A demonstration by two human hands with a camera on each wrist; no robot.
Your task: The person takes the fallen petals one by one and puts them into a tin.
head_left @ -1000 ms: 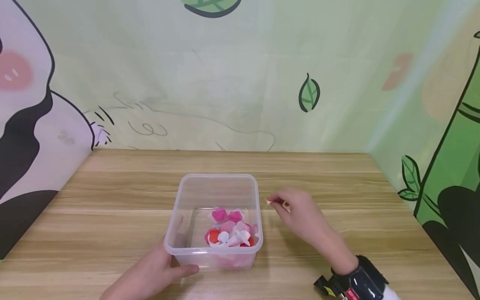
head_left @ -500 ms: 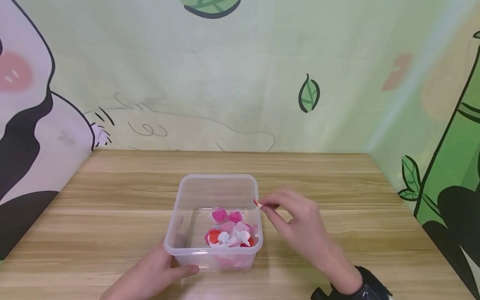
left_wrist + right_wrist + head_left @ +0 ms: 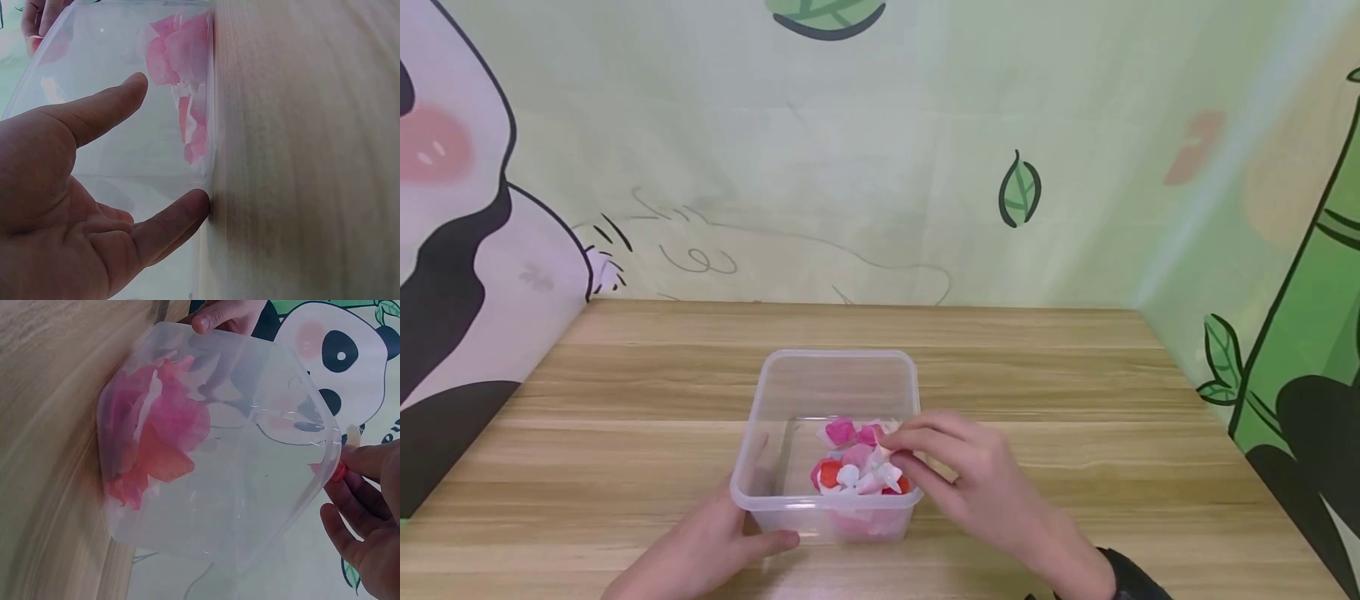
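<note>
A clear plastic container (image 3: 820,503) stands on the table, with pink, red and white petal-like pieces (image 3: 857,467) heaped toward its right side. My left hand (image 3: 715,533) rests on its near left corner, thumb along the front wall and fingers along the left side. In the left wrist view, the fingers of that hand (image 3: 81,187) are fairly straight and spread. Over the container's right rim, my right hand (image 3: 970,475) pinches a small red and pale petal-like piece (image 3: 337,470) between thumb and fingers. The fingers partly cover this piece in the head view.
The wooden table (image 3: 647,375) runs back to a pale green wall cloth (image 3: 880,167) printed with leaves and a panda (image 3: 467,208). A dark band (image 3: 1131,577) is on the right wrist.
My right hand has moved left and toward me, from beside the container to over its right rim, carrying the small piece. My left hand and the container have stayed in place.
</note>
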